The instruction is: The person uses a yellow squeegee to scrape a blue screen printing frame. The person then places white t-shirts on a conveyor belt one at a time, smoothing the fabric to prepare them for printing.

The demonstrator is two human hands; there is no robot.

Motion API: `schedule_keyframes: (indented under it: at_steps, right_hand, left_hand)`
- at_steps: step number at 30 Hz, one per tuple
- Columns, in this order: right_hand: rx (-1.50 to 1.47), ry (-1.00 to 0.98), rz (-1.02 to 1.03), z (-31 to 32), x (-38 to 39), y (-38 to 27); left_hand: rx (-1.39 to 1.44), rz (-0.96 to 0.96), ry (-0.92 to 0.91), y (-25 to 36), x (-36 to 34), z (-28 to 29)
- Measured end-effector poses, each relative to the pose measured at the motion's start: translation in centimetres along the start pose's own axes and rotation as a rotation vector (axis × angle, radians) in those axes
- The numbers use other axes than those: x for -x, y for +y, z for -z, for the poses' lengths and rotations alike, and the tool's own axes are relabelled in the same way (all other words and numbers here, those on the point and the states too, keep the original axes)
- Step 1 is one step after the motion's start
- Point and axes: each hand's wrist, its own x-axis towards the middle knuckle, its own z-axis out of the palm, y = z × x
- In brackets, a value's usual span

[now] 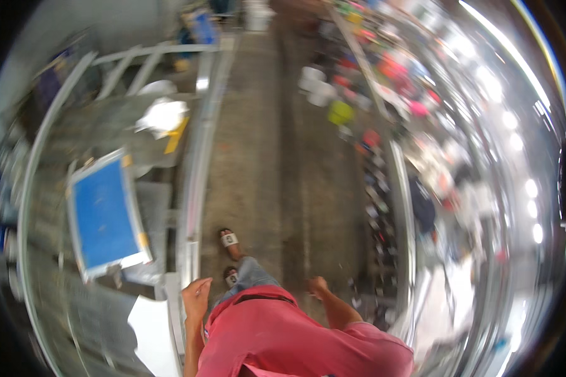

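My left hand hangs beside a long metal rail, with its fingers loosely apart and nothing seen in them. My right hand is held over the walkway in front of my body, smeared by motion, so its fingers cannot be made out. Nothing is visibly held in it. Left of the rail, a screen-printing frame with a blue mesh and a pale border lies on a table. Nearer to my left hand, a white sheet lies at the table's edge.
I stand on a grey concrete walkway in sandals. On the left table sit a white piece and a yellow strip. A lime-green container, white buckets and many blurred colourful containers line the right side.
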Motion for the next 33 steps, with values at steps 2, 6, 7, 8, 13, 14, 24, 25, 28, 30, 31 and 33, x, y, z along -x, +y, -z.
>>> schedule_keyframes:
  at_steps: [2,6,7,8,13,14,24,25,28,30,31,33]
  right_hand:
    - [-0.134,-0.132,-0.124,-3.5,11.0,-4.7]
    - [-0.274,-0.214,0.047,-4.8,15.9,1.8]
    - [-0.328,-0.205,0.027,-4.5,16.5,3.3]
    - [-0.36,-0.206,0.023,-4.3,16.5,3.8]
    - [-0.375,0.039,-0.045,-1.0,17.5,11.4]
    - [-0.326,0.151,-0.016,-0.8,17.0,13.4]
    - [-0.734,1.282,0.039,20.9,21.3,23.9]
    - [-0.705,1.488,-0.067,25.2,22.0,26.7]
    - [-0.726,1.88,-0.267,36.1,22.9,39.0]
    - [-0.832,1.945,-0.5,40.4,22.6,45.6]
    - [-1.062,1.857,-0.618,42.5,22.9,46.7]
    - [-1.475,1.732,-0.356,43.2,21.9,51.8]
  left_hand:
    - [-0.014,0.085,-0.112,-0.3,1.7,-1.1]
    - [0.024,0.087,-0.448,-1.1,3.0,-5.2]
    - [0.022,0.082,-0.512,-1.0,2.8,-6.0]
    - [-0.005,0.064,-0.553,-0.5,2.1,-6.4]
    - [-0.181,-0.114,-0.656,4.1,-1.9,-10.6]
    - [-0.202,-0.158,-0.656,4.9,-2.3,-11.9]
    - [-0.171,-0.086,-0.706,7.5,6.2,-28.7]
    - [-0.181,-0.058,-0.718,6.9,8.2,-30.7]
    - [-0.172,0.017,-0.825,6.8,15.5,-38.1]
    - [-0.169,0.078,-0.908,7.1,20.4,-42.2]
    - [-0.178,0.062,-0.978,7.2,22.2,-43.9]
    - [-0.236,0.01,-1.159,9.5,27.0,-48.0]
